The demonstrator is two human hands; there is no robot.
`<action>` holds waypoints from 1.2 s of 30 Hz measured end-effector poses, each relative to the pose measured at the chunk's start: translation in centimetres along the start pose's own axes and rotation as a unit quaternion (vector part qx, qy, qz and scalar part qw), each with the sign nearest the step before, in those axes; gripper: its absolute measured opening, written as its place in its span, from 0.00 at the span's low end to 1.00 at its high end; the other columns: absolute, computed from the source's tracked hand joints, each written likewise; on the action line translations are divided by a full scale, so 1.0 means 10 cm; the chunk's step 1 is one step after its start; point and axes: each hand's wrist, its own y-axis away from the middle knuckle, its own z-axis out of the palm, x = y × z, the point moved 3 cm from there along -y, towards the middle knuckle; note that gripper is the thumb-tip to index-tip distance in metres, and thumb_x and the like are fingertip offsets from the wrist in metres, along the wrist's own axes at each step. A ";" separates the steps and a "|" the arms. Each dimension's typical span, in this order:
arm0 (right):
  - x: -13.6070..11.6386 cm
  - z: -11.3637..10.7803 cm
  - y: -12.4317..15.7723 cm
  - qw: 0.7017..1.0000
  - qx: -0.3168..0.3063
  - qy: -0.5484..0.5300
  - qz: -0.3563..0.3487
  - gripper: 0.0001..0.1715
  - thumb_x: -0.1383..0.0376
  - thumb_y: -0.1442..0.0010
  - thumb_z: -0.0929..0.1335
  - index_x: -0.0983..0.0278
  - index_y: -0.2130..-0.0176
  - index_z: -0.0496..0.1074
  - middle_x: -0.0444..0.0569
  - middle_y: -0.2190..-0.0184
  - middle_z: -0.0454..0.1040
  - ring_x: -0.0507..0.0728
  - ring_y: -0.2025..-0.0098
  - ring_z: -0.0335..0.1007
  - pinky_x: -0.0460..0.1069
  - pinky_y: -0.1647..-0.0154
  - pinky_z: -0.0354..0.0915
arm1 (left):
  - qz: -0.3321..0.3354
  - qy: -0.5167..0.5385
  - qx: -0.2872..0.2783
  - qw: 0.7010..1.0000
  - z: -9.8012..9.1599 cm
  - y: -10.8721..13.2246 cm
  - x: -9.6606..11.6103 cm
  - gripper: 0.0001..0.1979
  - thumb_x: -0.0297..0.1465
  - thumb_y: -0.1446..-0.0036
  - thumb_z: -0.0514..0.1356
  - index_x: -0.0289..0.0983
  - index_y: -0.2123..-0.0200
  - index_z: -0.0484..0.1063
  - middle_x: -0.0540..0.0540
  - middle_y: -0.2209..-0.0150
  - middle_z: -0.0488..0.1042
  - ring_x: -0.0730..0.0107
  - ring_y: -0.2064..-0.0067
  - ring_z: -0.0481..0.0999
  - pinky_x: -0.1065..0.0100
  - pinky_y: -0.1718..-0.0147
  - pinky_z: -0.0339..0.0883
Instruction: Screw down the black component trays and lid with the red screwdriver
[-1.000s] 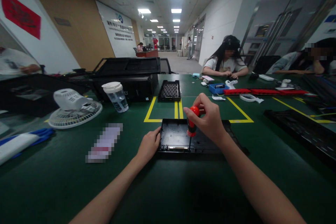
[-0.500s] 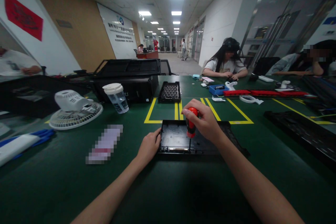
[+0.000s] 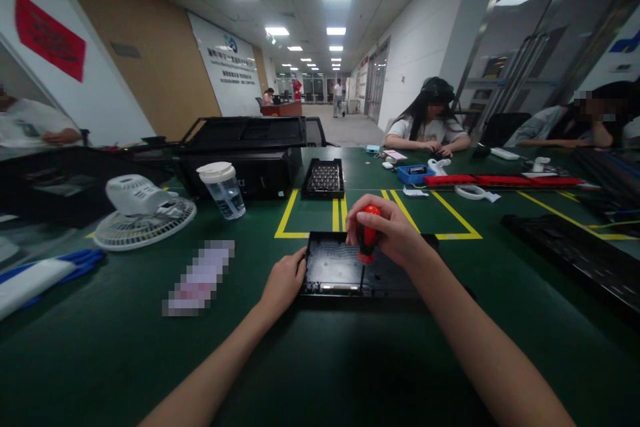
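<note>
A flat black plastic housing [image 3: 333,267] lies on the green table in front of me. My right hand [image 3: 393,233] grips a screwdriver with a red handle [image 3: 369,233], held upright with its tip down inside the housing near the front edge. My left hand [image 3: 284,280] rests against the housing's left front corner and steadies it.
A small black tray of parts [image 3: 325,178] sits beyond the yellow floor-tape marks. At the left stand a white desk fan [image 3: 143,210], a lidded clear cup [image 3: 223,189] and a large black case [image 3: 245,150]. Long black panels [image 3: 575,257] lie at the right. Other people sit across the table.
My right hand has turned on the screwdriver handle, fingers wrapping more over its top. The view has shifted slightly; the housing and my left hand stay put.
</note>
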 end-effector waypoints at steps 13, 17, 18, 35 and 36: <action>-0.03 -0.02 0.00 0.996 -0.066 -0.055 0.039 0.15 0.63 0.44 0.56 0.67 0.64 0.67 0.47 0.75 0.67 0.53 0.73 0.66 0.50 0.70 0.62 | -0.002 0.002 0.002 1.000 0.00 0.00 -0.01 0.20 0.32 0.39 0.45 0.36 0.46 0.62 0.41 0.58 0.73 0.64 0.58 0.73 0.65 0.57 0.64; -0.04 -0.03 0.01 0.995 -0.080 -0.050 0.043 0.13 0.63 0.45 0.58 0.67 0.63 0.66 0.48 0.73 0.68 0.54 0.71 0.66 0.50 0.68 0.63 | -0.007 0.002 0.000 1.000 -0.02 0.01 0.01 0.20 0.32 0.39 0.45 0.37 0.46 0.62 0.42 0.58 0.73 0.65 0.58 0.73 0.66 0.57 0.64; -0.04 -0.04 0.01 0.995 -0.081 -0.050 0.042 0.12 0.63 0.45 0.59 0.67 0.64 0.66 0.48 0.72 0.68 0.54 0.71 0.66 0.51 0.68 0.63 | -0.006 0.001 0.000 1.000 -0.02 0.01 0.01 0.20 0.32 0.39 0.45 0.37 0.46 0.62 0.42 0.58 0.73 0.65 0.58 0.73 0.66 0.57 0.64; -0.15 -0.17 0.06 0.995 -0.082 0.001 0.063 0.10 0.64 0.42 0.62 0.67 0.62 0.66 0.50 0.66 0.70 0.54 0.66 0.69 0.51 0.63 0.65 | -0.002 0.003 -0.001 1.000 -0.02 0.01 0.03 0.20 0.32 0.39 0.44 0.36 0.45 0.62 0.41 0.59 0.73 0.64 0.59 0.73 0.65 0.57 0.64; -0.17 -0.18 0.07 0.995 -0.081 0.011 0.064 0.10 0.64 0.42 0.62 0.67 0.62 0.66 0.51 0.66 0.70 0.54 0.65 0.70 0.51 0.62 0.65 | -0.003 0.004 -0.002 1.000 -0.02 0.01 0.03 0.20 0.32 0.39 0.44 0.36 0.45 0.62 0.41 0.58 0.73 0.64 0.59 0.73 0.65 0.58 0.64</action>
